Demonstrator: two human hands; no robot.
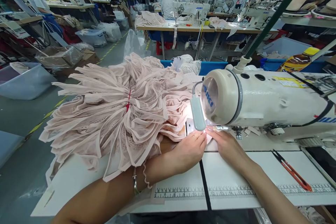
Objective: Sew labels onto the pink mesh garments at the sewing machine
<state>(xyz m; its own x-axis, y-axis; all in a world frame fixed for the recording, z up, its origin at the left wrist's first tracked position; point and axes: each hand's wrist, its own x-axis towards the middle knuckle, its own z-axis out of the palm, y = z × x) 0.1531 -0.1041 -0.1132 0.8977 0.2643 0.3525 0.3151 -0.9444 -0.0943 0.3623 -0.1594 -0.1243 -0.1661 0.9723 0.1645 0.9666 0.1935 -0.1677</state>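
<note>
My left hand [191, 149] pinches a pale pink fabric piece [211, 145] at the sewing machine's needle area, its fingers pressed together. My right hand [228, 146] is close beside it, thumb and fingers closed on the same fabric. The white sewing machine [273, 99] stands over the work, and a small grey lamp [197, 113] lights it and hides the needle. Left of the machine lies a large heap of pale pink garment pieces [110, 112], gathered by a red tie [128, 105]. My left forearm rests against its front edge.
Orange-handled thread snips [294, 172] lie at the table's right, near a printed ruler strip [181, 193]. A bottle with a yellow cap [299, 59] stands behind the machine. Beyond are another sewing table [157, 28], plastic bins [26, 80] and several people at work.
</note>
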